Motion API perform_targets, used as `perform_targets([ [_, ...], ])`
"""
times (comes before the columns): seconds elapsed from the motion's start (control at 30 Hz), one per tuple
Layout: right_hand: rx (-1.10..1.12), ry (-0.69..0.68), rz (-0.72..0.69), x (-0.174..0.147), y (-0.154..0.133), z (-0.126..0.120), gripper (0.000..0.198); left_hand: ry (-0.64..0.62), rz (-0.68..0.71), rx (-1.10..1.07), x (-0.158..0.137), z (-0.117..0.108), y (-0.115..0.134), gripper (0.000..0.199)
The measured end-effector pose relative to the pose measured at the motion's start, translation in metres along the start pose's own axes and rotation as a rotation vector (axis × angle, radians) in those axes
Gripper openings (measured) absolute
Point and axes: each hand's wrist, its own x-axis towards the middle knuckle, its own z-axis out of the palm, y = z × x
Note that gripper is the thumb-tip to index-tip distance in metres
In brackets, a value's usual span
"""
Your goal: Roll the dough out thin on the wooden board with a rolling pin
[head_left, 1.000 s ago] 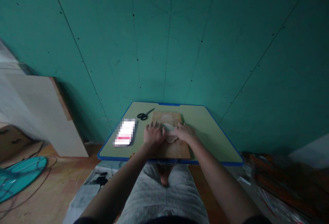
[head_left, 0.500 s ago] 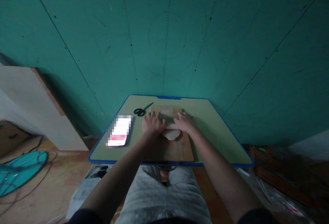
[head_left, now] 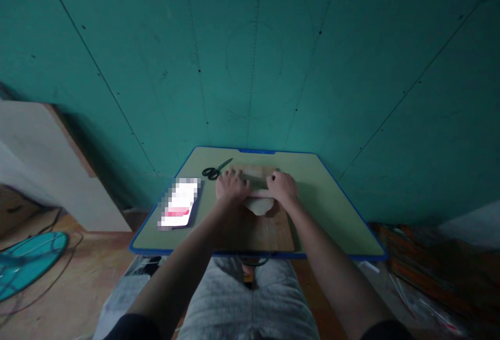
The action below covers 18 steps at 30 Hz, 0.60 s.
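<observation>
A wooden cutting board [head_left: 269, 236] lies on the small table. On it is a flattened, pale piece of dough [head_left: 259, 206] with a rounded near edge. Across the dough's far part runs a light rolling pin [head_left: 261, 193], only its middle showing between my hands. My left hand [head_left: 233, 186] presses over the pin's left end, its fingers pointing forward and bent at the tips. Over the right end, my right hand [head_left: 283, 186] is closed with its fingers curled. Both ends of the pin are hidden under the hands.
Black-handled scissors [head_left: 216, 169] lie at the table's back left. A lit phone-like screen [head_left: 180, 203], partly pixelated, is left of the board. The blue-edged table [head_left: 336, 225] stands against a green wall [head_left: 250, 69]. A teal round stool-like object [head_left: 33, 262] is on the floor.
My right hand's fingers are curled in more tightly than before, and its knuckles have turned. The hands and pin have stayed at nearly the same place on the board. The view has shifted slightly.
</observation>
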Motion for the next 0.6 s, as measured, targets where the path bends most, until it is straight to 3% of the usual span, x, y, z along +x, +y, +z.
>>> perform_targets([
  [0.33,-0.039,-0.057,0.014,-0.032,-0.002,-0.004,0.042,0.075,0.102,0.032,-0.034,-0.002,0.000,0.034],
  [0.6,-0.136,0.188,-0.187,-0.081,0.010,0.008,0.032,0.129,0.225,0.010,-0.075,-0.007,-0.006,0.034],
])
